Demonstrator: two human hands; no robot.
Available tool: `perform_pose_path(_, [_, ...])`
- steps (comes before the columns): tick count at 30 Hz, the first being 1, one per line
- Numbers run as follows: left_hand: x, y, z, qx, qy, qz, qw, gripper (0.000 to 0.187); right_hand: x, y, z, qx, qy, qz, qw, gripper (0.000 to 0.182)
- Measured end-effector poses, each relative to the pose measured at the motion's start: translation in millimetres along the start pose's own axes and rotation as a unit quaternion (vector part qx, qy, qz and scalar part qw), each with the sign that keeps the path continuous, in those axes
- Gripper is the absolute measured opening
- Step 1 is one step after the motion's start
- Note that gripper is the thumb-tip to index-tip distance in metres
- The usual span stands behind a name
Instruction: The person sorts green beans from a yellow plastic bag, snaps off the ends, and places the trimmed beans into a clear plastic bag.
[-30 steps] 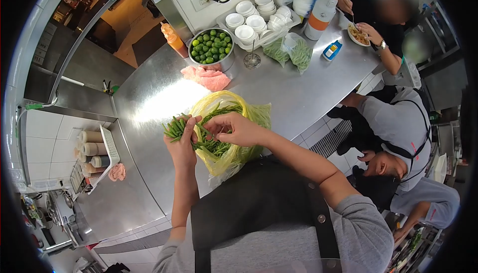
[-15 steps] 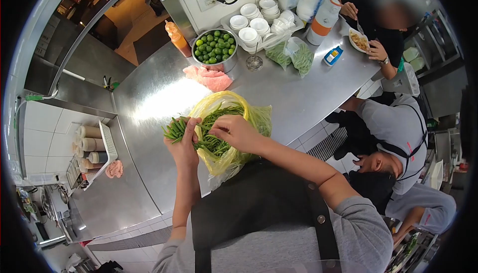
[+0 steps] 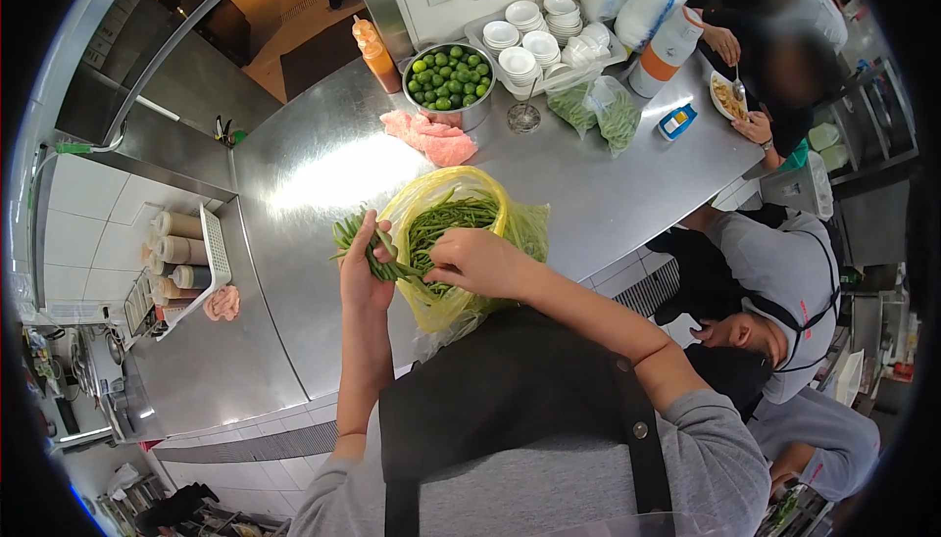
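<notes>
My left hand (image 3: 367, 268) is wrapped round a bunch of green beans (image 3: 353, 235), at the left side of an open yellow plastic bag (image 3: 431, 312). More green beans (image 3: 456, 219) fill the bag. Over the bag's near part is my right hand (image 3: 472, 261), its fingers bent together at the beans; whether a bean is between the fingertips is too small to tell. The bag stands on a steel table (image 3: 323, 312) close to my black apron.
Behind the bag lie a pink cloth (image 3: 431, 137), a bowl of limes (image 3: 446, 116), an orange bottle (image 3: 378, 60), stacked white dishes (image 3: 520, 62) and bagged greens (image 3: 616, 116). A person with a food bowl (image 3: 727, 96) is at the far right; another person (image 3: 784, 272) bends nearby.
My left hand has turned more upright, its thumb raised beside the beans. My right hand has moved slightly right and down over the bag. The whole view has shifted a little.
</notes>
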State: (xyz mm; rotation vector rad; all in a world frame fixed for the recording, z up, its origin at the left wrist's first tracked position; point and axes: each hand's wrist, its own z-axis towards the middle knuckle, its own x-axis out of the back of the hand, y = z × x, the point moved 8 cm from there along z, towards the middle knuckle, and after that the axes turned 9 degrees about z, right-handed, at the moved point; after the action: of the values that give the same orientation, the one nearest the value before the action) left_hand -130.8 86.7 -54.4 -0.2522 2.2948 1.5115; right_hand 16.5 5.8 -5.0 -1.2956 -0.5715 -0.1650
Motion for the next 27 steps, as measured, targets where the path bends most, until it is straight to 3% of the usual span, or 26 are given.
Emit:
perform_pose_path(1, [0, -10, 4, 0.051, -0.036, -0.083, 0.995, 0.012, -10, 10, -2, -0.059, -0.064, -0.012, 0.996, 0.019])
perform_pose_path(2, [-4, -18, 5, 0.102, -0.072, -0.166, 0.978, 0.012, -12, 14, -3, -0.060, -0.062, -0.013, 0.996, 0.019])
perform_pose_path(4, [-7, -23, 5, 0.125, -0.082, -0.193, 0.970, 0.013, -18, 13, -5, 0.014, -0.040, -0.013, 0.999, 0.017])
perform_pose_path(9, [-18, -31, 4, 0.162, -0.140, -0.244, 0.946, 0.015, -29, 41, 4, -0.031, 0.013, -0.025, 0.999, 0.023])
perform_pose_path(12, [-23, -29, 3, 0.154, -0.170, -0.212, 0.950, 0.012, -40, 45, 10, -0.029, 0.031, -0.074, 0.996, 0.025])
perform_pose_path(15, [-27, -24, -2, 0.125, -0.126, -0.167, 0.970, 0.019, -53, 37, 17, -0.006, 0.009, -0.110, 0.994, 0.023])
perform_pose_path(17, [-20, -15, -4, 0.048, -0.076, -0.028, 0.996, 0.020, -60, 37, 18, -0.014, -0.017, -0.132, 0.991, 0.018])
perform_pose_path(20, [-22, -2, -9, -0.011, -0.048, 0.057, 0.997, 0.019, -58, 40, 17, -0.005, 0.008, -0.118, 0.993, 0.014])
perform_pose_path(27, [-18, -4, -8, -0.007, -0.044, 0.063, 0.997, 0.019, -47, 43, 14, -0.007, -0.003, -0.055, 0.998, 0.011])
